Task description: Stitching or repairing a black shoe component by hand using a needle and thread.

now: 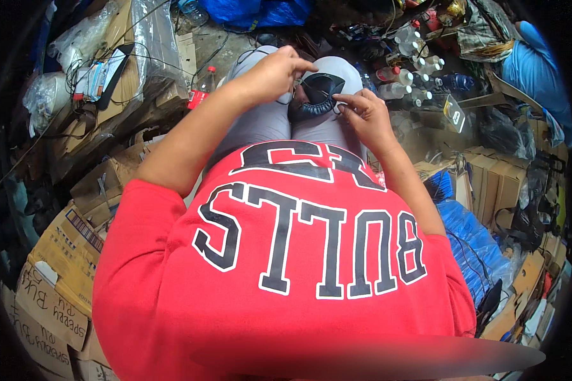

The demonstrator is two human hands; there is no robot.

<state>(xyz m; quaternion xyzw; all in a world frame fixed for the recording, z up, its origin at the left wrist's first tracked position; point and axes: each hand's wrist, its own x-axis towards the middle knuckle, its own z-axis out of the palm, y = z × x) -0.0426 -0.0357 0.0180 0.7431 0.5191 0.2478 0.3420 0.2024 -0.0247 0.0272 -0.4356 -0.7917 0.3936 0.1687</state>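
Across my knees lies a black, hollow piece with a curved, ridged rim [318, 106]; it looks like part of a shoe, but the exact kind is unclear. My left hand [276, 75] is at its far left side, fingers bent and pinched near the upper edge. Whatever sits between those fingertips is too small to make out. On the right of the piece, my right hand [365, 116] has its thumb and forefinger closed at the ridged rim. Grey trousers [245, 124] cover the legs beneath.
A red-capped bottle [207, 79] stands left of my knees. Several plastic bottles [403, 76] crowd the far right. Flattened cardboard [60, 254] is stacked at the left, more cardboard boxes [492, 184] at the right. Blue plastic sheeting [470, 235] lies beside my right arm.
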